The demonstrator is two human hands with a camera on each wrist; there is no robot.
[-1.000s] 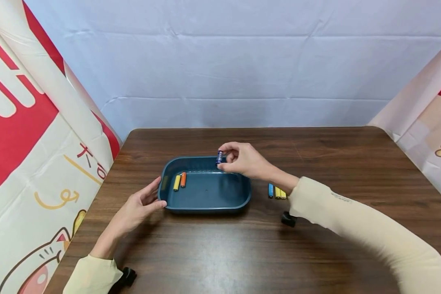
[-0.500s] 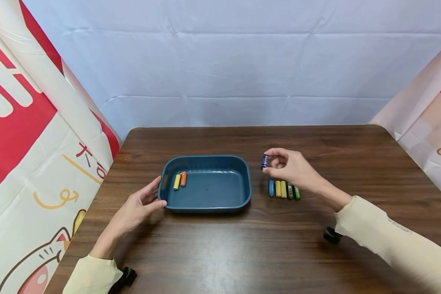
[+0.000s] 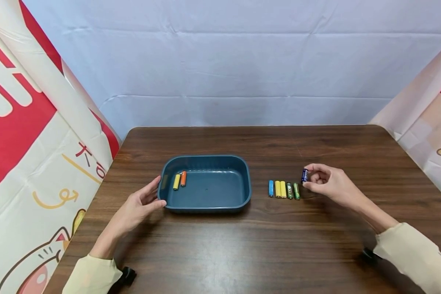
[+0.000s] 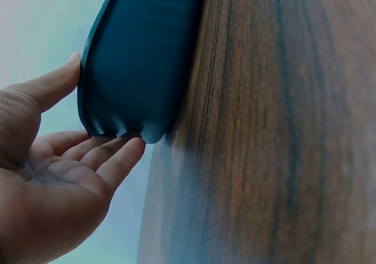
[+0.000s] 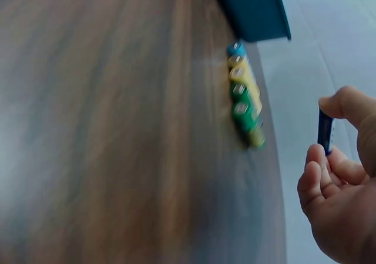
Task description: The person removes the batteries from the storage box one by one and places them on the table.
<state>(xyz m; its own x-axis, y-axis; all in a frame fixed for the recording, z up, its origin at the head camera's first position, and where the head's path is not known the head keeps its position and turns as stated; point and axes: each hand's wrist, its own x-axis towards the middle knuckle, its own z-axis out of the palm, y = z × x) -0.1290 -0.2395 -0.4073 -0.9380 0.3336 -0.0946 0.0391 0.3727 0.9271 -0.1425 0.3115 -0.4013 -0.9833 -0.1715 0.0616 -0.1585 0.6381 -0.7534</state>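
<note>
My right hand (image 3: 332,183) pinches a dark blue battery (image 3: 304,176) between thumb and fingertips. It is held above the table, just right of the row of batteries (image 3: 283,190); the right wrist view shows the same battery (image 5: 325,131) upright between the fingers. A dark teal plastic tray (image 3: 206,210) stands left of the row. Inside it, near the left end, a yellow battery (image 3: 177,182) and an orange battery (image 3: 183,179) lie side by side. My left hand (image 3: 136,212) touches the tray's left end, thumb at the rim and fairly straight fingers along the outer wall.
The row on the brown wooden table (image 3: 220,249) runs from a blue battery (image 3: 270,188) through two yellow ones to two green ones (image 3: 293,190). A pale cloth (image 3: 220,65) hangs behind the table, with printed cloth (image 3: 40,163) on the left.
My right hand has moved right with the dark blue battery, from above the tray, past the row, to its right end, and come lower. The left hand and tray have stayed put.
</note>
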